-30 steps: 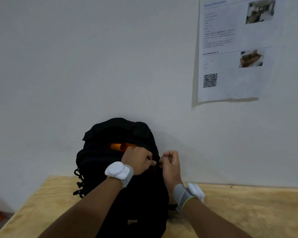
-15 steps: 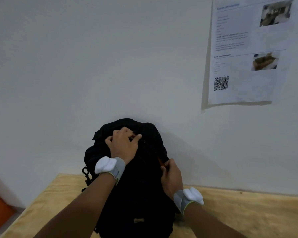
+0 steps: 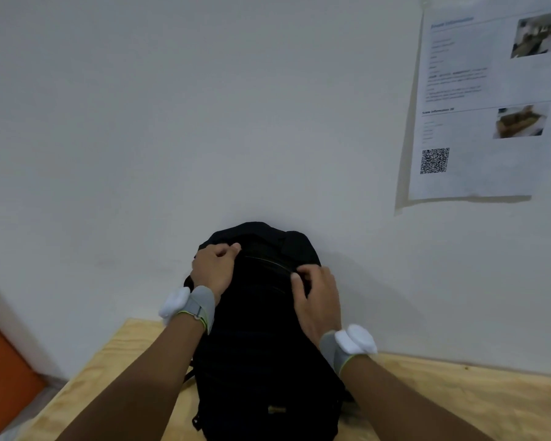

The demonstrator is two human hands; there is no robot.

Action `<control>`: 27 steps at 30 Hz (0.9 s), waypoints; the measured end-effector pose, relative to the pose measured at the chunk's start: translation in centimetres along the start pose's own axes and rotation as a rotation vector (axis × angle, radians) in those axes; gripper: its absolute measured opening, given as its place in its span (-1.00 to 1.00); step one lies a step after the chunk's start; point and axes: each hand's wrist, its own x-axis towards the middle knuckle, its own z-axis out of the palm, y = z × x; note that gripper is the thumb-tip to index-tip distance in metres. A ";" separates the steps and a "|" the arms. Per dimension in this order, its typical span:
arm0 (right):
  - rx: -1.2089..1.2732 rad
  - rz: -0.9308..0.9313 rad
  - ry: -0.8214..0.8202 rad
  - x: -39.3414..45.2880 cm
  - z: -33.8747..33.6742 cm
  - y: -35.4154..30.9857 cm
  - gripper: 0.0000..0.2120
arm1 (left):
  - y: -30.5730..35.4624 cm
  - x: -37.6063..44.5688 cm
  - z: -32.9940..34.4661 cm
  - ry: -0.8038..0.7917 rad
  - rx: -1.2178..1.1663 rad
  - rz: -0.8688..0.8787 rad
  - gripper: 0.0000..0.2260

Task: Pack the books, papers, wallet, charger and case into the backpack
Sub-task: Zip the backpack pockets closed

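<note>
White wall (image 3: 172,122) rises behind a plywood table (image 3: 458,396), and on the table a black backpack (image 3: 261,345) stands upright against that wall. At its top the left hand (image 3: 213,268) is closed, pinching the fabric at the upper left edge, while the right hand (image 3: 318,300) is curled over the upper right side with its fingertips (image 3: 295,276) gripping at the end of a zip line (image 3: 268,262) that runs between the two hands. Both wrists wear grey bands with white pods, a printed sheet (image 3: 484,106) with a QR code hangs on the wall to the right, and something orange (image 3: 4,370) shows at the lower left.
</note>
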 end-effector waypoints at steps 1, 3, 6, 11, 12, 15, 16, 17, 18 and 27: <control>-0.045 -0.063 -0.033 0.9 0.2 -1.4 -0.77 | 0.1 -0.1 0.2 -0.019 0.011 0.022 -0.76; -0.251 -0.200 -0.147 2.2 1.9 -4.2 -0.67 | 0.0 0.0 -0.2 -0.038 0.013 0.040 -0.75; -0.485 -0.262 -0.260 3.2 4.1 -6.0 -0.63 | -0.2 0.2 -0.6 -0.057 0.027 0.060 -0.73; -0.508 -0.214 -0.278 4.6 5.1 -6.6 -0.81 | -1.5 1.1 -2.1 0.006 0.089 -0.036 -0.77; -0.511 -0.208 -0.278 4.7 5.1 -6.5 -0.83 | -2.4 1.5 -2.6 0.017 0.071 -0.090 -0.76; -0.526 -0.192 -0.240 4.7 4.8 -5.9 -0.87 | -5.1 2.3 -3.8 0.019 -0.089 -0.226 -0.71; -0.541 -0.198 -0.231 4.6 5.1 -6.0 -0.88 | -6.0 2.6 -4.1 0.010 -0.172 -0.260 -0.71; -0.546 -0.207 -0.224 4.4 5.3 -6.1 -0.88 | -6.6 2.8 -4.3 0.002 -0.254 -0.297 -0.72; -0.547 -0.207 -0.214 4.3 5.6 -6.4 -0.88 | -7.1 3.0 -4.3 -0.004 -0.335 -0.334 -0.74; -0.617 -0.146 -0.152 3.5 4.6 -6.7 -0.93 | -14.3 2.7 -5.5 -0.049 -0.734 -0.813 -0.78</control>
